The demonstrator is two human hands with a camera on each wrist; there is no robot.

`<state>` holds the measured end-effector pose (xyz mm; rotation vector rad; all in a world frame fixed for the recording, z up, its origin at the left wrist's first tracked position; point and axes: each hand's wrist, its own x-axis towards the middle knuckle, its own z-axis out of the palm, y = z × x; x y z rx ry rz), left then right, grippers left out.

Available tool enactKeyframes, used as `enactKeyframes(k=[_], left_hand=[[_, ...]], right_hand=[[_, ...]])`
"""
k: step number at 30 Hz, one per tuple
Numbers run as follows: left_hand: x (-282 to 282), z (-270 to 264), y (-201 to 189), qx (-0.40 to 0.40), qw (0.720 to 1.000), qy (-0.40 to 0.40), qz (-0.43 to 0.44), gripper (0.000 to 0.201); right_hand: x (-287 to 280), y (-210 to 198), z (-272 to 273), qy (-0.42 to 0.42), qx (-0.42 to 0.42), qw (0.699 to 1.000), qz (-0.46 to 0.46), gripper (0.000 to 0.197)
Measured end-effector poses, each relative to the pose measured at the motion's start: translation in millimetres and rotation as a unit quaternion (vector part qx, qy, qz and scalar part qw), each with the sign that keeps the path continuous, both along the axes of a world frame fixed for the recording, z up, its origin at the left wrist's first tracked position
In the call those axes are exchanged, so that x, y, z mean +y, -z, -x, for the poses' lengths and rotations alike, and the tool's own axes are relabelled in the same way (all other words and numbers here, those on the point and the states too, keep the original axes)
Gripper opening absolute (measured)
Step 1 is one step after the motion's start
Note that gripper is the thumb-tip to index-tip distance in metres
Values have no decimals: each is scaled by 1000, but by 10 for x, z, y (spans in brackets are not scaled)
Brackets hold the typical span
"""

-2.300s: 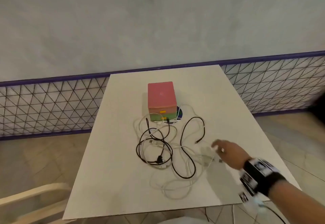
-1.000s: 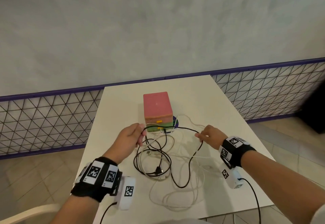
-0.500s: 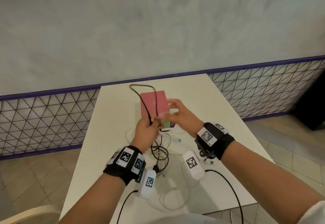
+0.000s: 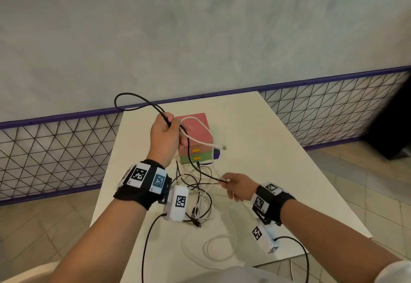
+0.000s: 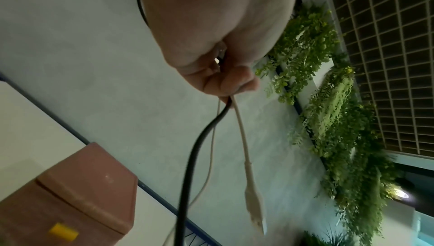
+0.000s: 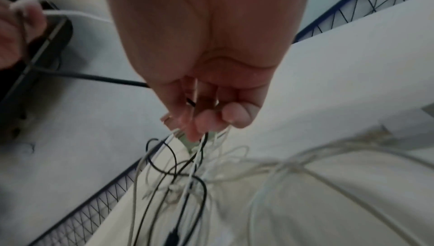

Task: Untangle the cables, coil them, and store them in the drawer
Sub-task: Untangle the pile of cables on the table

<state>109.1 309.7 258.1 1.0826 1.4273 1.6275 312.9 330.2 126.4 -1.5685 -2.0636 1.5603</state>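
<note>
While the left hand has risen from table height since a second ago, the head view shows it fisted round a black cable and a white cable above the drawer box; the right hand pinches the black run lower down, over the tangle on the table. Left wrist: curled fingers, white plug dangling free. Right wrist: fingertips pinching strands. Separation looks begun; coiling not yet.
</note>
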Motion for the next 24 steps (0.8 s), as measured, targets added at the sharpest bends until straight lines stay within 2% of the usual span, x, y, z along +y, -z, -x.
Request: enactKeyframes(k=[3, 5, 9, 11, 15, 17, 18, 20, 21, 22, 23, 24], left_hand=[[-36, 9, 28, 5, 1000, -2, -7, 25], [-57, -9, 61, 13, 1000, -2, -7, 25], [-82, -92, 114, 28, 999, 15, 4, 26], [-80, -108, 151, 43, 999, 19, 16, 26], [-74, -73, 237, 72, 995, 30, 57, 23], [-85, -50, 261, 121, 987, 25, 99, 19], [-94, -34, 266, 136, 984, 17, 117, 25], [-109, 16, 255, 117, 985, -1, 131, 36], [-113, 49, 245, 93, 987, -10, 127, 37], [-113, 85, 237, 73, 990, -18, 121, 35], [-113, 117, 227, 57, 992, -21, 115, 32], [-109, 146, 224, 48, 993, -18, 108, 29]], right_hand=[[31, -209, -58, 27, 72, 997, -20, 43], [37, -351, -44, 73, 140, 987, -33, 38], [-12, -647, 69, 106, 323, 938, 70, 23], [-28, -721, 98, 103, 353, 928, 56, 18], [41, -689, 89, 140, 306, 940, -58, 12], [145, -651, 38, 228, 294, 923, -102, 13], [213, -627, -5, 289, 282, 907, -117, 17], [353, -546, -122, 387, 235, 882, -132, 27], [404, -483, -178, 403, 194, 884, -134, 31], [424, -413, -230, 394, 113, 902, -138, 35], [410, -335, -276, 357, -8, 921, -156, 40], [370, -252, -307, 314, -113, 923, -191, 44]])
